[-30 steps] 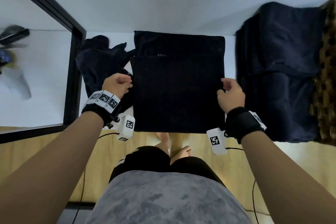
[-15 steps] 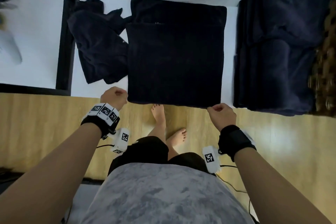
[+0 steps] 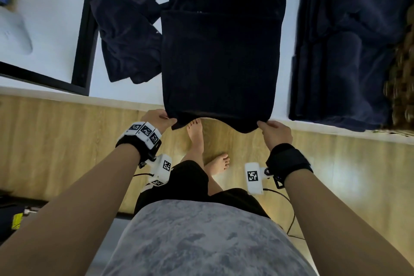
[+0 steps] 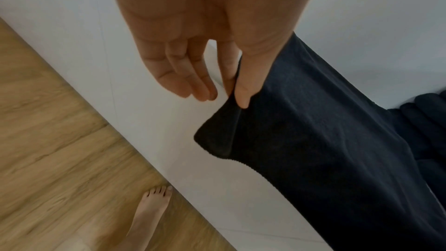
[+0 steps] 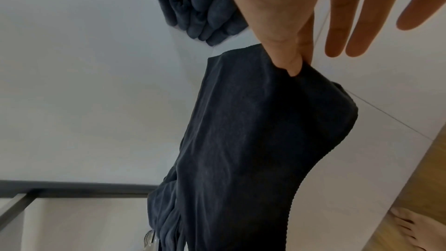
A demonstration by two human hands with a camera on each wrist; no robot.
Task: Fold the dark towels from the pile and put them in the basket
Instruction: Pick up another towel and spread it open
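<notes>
The dark towel (image 3: pixel 220 60) lies partly folded on the white worktop (image 3: pixel 125 94), its near edge drawn over the worktop's lip, with the left hand (image 3: pixel 156 120) and right hand (image 3: pixel 276 133) set apart, each pinching one near corner between thumb and forefinger while the other fingers stay loose. Judged risks: so light a pinch may let a corner slip, dropping the edge toward the floor. An uneven lift could skew the fold, or drag the towel onto the unfolded pile (image 3: pixel 127 38) lying against its left side.
</notes>
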